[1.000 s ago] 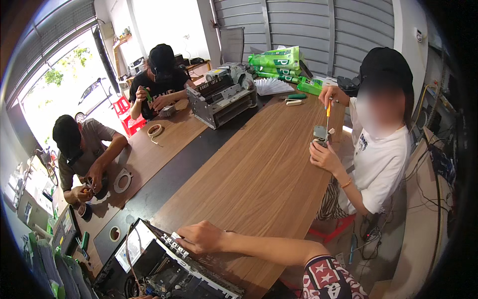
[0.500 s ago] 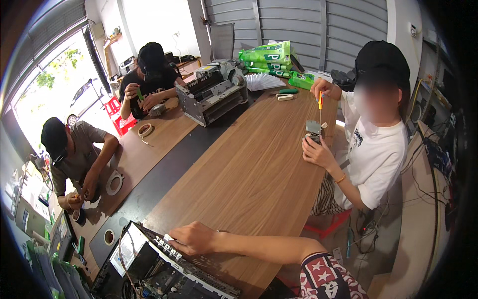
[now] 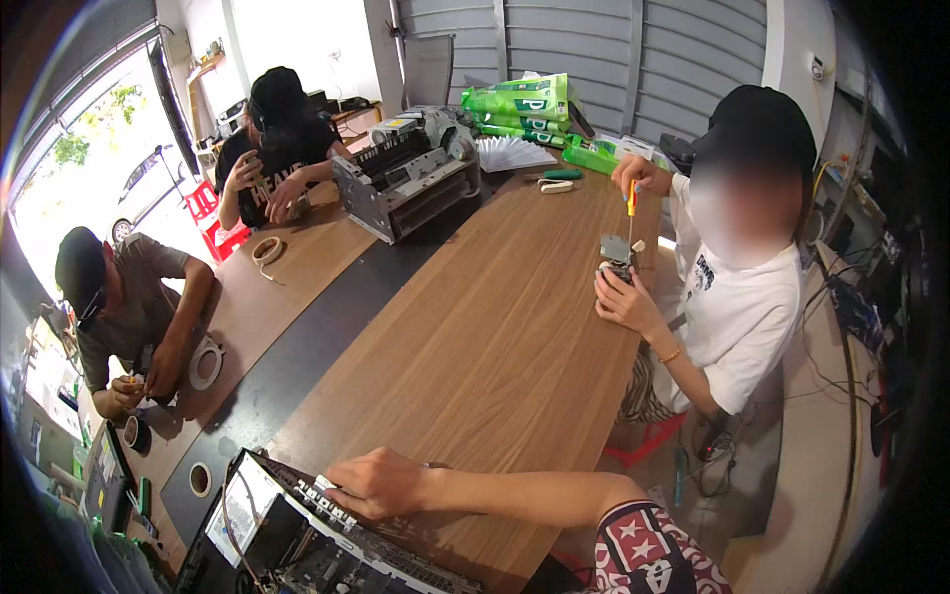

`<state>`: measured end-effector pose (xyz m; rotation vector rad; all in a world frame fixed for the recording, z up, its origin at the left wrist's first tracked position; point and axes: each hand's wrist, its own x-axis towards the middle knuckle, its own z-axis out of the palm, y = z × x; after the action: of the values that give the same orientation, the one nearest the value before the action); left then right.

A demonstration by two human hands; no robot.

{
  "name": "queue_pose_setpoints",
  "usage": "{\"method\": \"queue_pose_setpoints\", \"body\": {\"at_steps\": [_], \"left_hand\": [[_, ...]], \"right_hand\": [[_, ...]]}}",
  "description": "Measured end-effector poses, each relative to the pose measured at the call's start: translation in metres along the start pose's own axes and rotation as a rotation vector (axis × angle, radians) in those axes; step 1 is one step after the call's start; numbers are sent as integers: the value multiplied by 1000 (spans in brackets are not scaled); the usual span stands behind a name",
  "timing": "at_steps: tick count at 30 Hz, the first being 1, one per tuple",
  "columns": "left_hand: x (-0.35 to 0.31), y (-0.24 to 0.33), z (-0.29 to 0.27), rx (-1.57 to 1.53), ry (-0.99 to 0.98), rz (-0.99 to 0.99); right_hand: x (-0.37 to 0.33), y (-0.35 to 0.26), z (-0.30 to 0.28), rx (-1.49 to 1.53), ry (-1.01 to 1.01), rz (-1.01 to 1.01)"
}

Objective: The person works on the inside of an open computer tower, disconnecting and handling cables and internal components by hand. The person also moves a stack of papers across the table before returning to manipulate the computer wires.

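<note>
An opened machine that looks like a computer case [image 3: 346,556] lies at the near edge of the table, its insides exposed. It has a black frame, a circuit board, thin cables and a bright white label [image 3: 240,515]. Along its upper rim runs a row of white plastic tabs [image 3: 334,503]. My right hand [image 3: 376,483] reaches in from the lower right, fingers curled closed over that rim beside the tabs. The fingertips are partly hidden, so a small part in them cannot be ruled out. My left hand is out of view.
Across the right side, a co-worker holds a yellow-handled screwdriver [image 3: 632,201] over a small metal part [image 3: 616,249]. Two other people work at the left. A stripped printer chassis [image 3: 406,188], green bags [image 3: 520,104] and tape rolls [image 3: 200,479] stand on the table.
The whole view has shifted slightly. My right hand stays at the case rim, nearly unmoved. At the left, the co-workers' hands have changed position a little.
</note>
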<state>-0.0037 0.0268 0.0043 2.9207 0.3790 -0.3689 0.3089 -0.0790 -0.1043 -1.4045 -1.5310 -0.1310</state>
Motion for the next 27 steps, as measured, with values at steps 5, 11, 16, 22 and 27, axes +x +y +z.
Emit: {"method": "queue_pose_setpoints", "body": {"at_steps": [5, 11, 16, 22, 27], "left_hand": [[-1, 4, -2, -94, 0, -44], [-2, -11, 15, -56, 41, 5], [-5, -21, 25, -82, 137, 15], [-6, -20, 19, -100, 74, -59], [-6, -5, 5, -4, 15, -114]], "right_hand": [[-1, 3, 3, -18, 18, -1], [-2, 8, 6, -15, 44, -9], [-2, 2, 5, 56, 47, 64], [-9, 14, 16, 7, 51, 15], [-8, 12, 12, 54, 73, 4]]}}
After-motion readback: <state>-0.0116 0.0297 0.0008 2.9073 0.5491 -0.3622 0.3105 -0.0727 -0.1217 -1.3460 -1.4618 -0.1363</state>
